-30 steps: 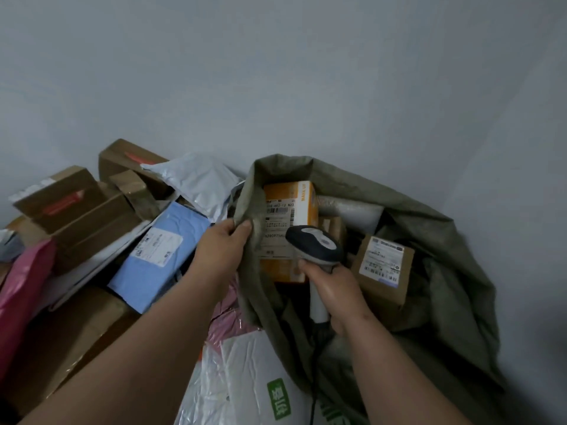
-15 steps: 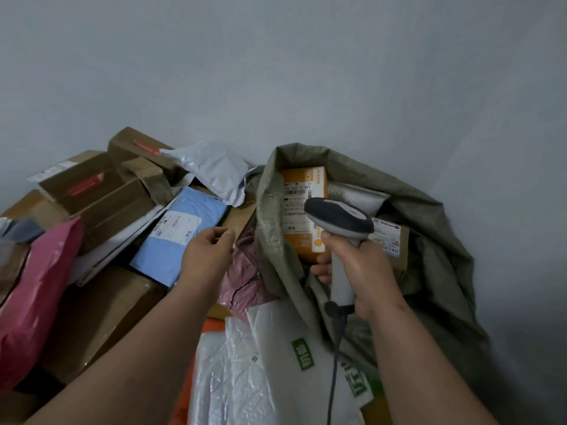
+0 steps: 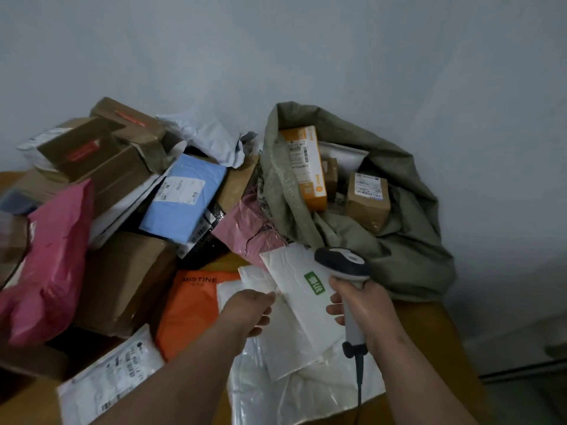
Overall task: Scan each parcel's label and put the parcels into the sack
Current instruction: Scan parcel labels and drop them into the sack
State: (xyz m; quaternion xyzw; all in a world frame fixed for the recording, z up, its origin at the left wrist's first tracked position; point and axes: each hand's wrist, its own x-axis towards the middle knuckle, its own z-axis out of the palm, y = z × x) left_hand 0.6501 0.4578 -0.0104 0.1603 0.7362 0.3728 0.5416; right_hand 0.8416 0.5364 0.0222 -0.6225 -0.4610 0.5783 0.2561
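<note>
Parcels cover a wooden table (image 3: 429, 326) against a pale wall, described from the 9 o'clock side across to 3 o'clock. At 9 o'clock a pink mailer bag (image 3: 49, 256) leans on a large brown carton (image 3: 122, 280). Above it, toward 10 o'clock, taped cardboard boxes (image 3: 101, 148) are stacked, with a blue mailer (image 3: 184, 197) carrying a white label propped against them. Toward 7 o'clock lies a white labelled bag (image 3: 110, 378), and just beside it an orange mailer (image 3: 193, 308) printed MISTINE. Near 6 o'clock the left hand (image 3: 248, 308) rests on a thin white bag (image 3: 233, 289), fingers curled at its edge; whether it actually grips cannot be told. Touching that is a white envelope (image 3: 303, 305) with a green logo, lying on clear plastic bags (image 3: 276, 391). The right hand (image 3: 365, 308) is clenched around the handle of a corded barcode scanner (image 3: 343, 262), its dark head over the white envelope. At 1 o'clock the olive-green sack (image 3: 411, 240) sits open on the table, holding an upright orange box (image 3: 306, 170), a small brown box (image 3: 368, 197) with a label, and a white parcel (image 3: 343, 154) behind them.
</note>
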